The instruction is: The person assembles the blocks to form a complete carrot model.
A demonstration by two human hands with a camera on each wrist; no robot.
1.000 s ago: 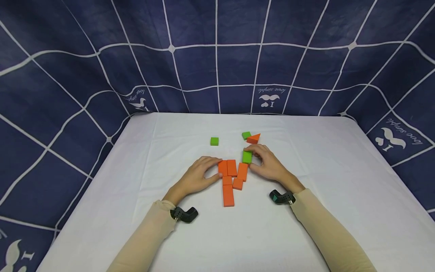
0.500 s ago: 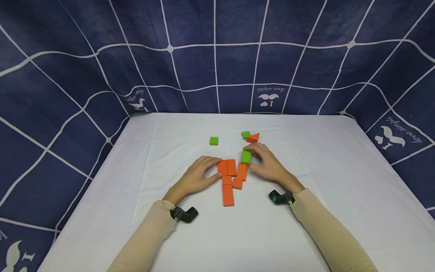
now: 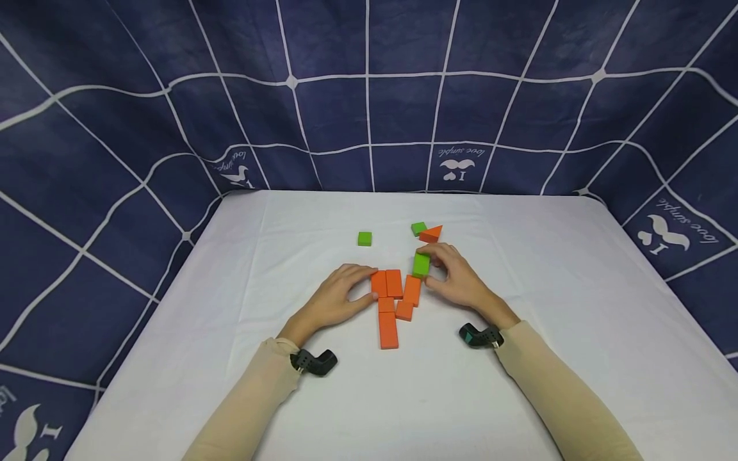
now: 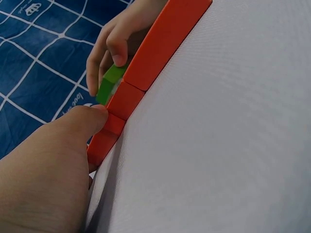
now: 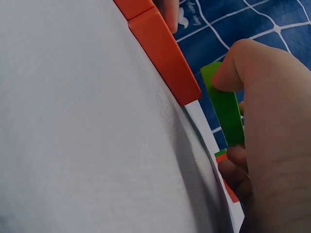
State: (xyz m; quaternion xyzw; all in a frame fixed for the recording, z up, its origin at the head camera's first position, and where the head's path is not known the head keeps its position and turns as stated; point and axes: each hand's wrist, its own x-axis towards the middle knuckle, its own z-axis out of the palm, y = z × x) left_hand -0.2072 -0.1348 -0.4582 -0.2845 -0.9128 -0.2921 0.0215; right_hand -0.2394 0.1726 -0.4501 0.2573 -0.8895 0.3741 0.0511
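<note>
Thumb and fingers of the right hand (image 3: 455,275) pinch a green rectangular block (image 3: 421,264) by its two ends; from where I stand I can't tell whether its underside meets the cloth. Just nearer the person than that grip lies a slanted orange block (image 3: 412,290), with a small orange block (image 3: 405,310) against its near end. Left of the grip, the left hand (image 3: 343,294) has thumb and fingertips closed around the outer orange block (image 3: 378,283), which sits beside an inner orange block (image 3: 394,283); a short orange block (image 3: 385,304) and a long orange block (image 3: 388,330) run on from there toward the person.

To my eye, the step is fitting the green piece onto the orange layout while the left hand steadies it. The next move seems to call for lining its near edge up with the slanted one's far edge, gently, since a nudge could shift the neighbours.

Room is tight beyond the grip: an orange triangular block (image 3: 430,234) sits close, partly hiding a green block (image 3: 418,227). Beyond and left, a green square block (image 3: 364,239) lies alone. Right of the grip, white cloth (image 3: 576,275) runs wide before its edge, leaving space to back out.
</note>
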